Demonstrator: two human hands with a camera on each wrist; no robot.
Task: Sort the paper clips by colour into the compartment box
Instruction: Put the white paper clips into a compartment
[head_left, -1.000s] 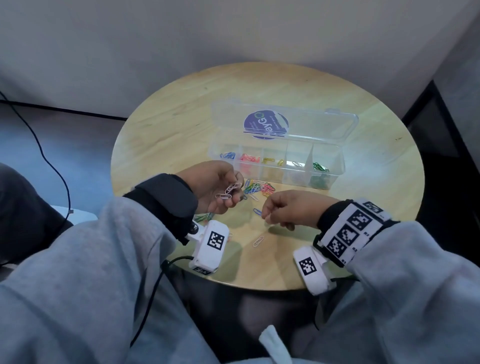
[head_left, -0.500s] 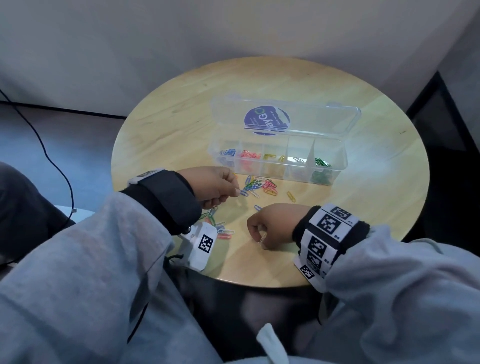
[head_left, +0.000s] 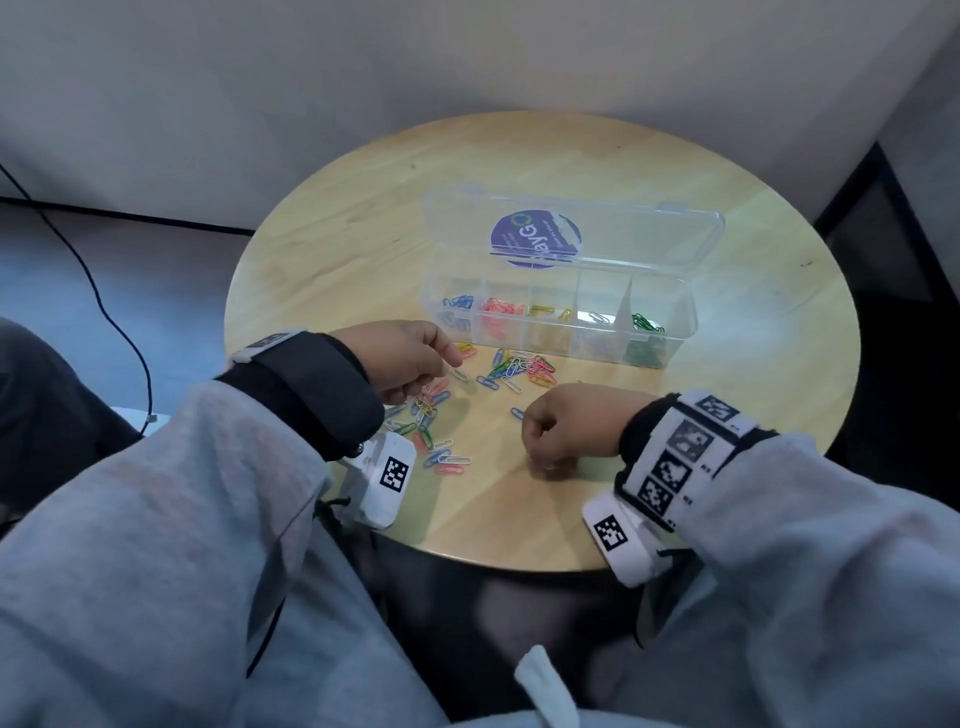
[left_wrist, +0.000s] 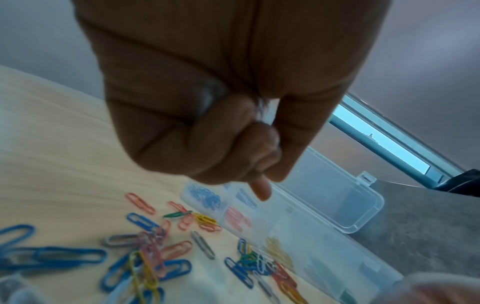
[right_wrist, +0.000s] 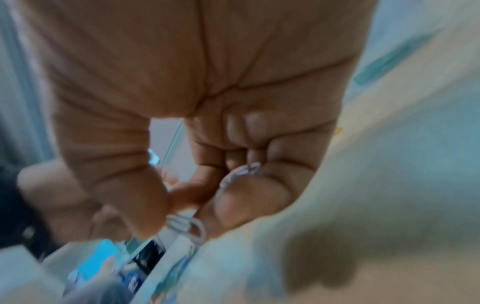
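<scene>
The clear compartment box stands open mid-table, holding blue, pink, yellow, white and green clips in separate cells. Loose mixed paper clips lie in front of it, with more under my left hand. My left hand hovers over them, fingers curled; in the left wrist view the left hand grips something pale in the fist, seemingly white clips, with one finger pointing down. My right hand rests as a fist near the front edge; the right wrist view shows it pinching a white paper clip, with another white clip under its curled fingers.
The box lid lies flat behind the box, with a round purple sticker. A lone blue clip lies just left of my right hand. Several clips sit near the front left. The round wooden table meets the wall behind.
My right hand drew back toward the front edge and closed on a white clip. My left hand turned palm down and dropped toward the loose clips.
</scene>
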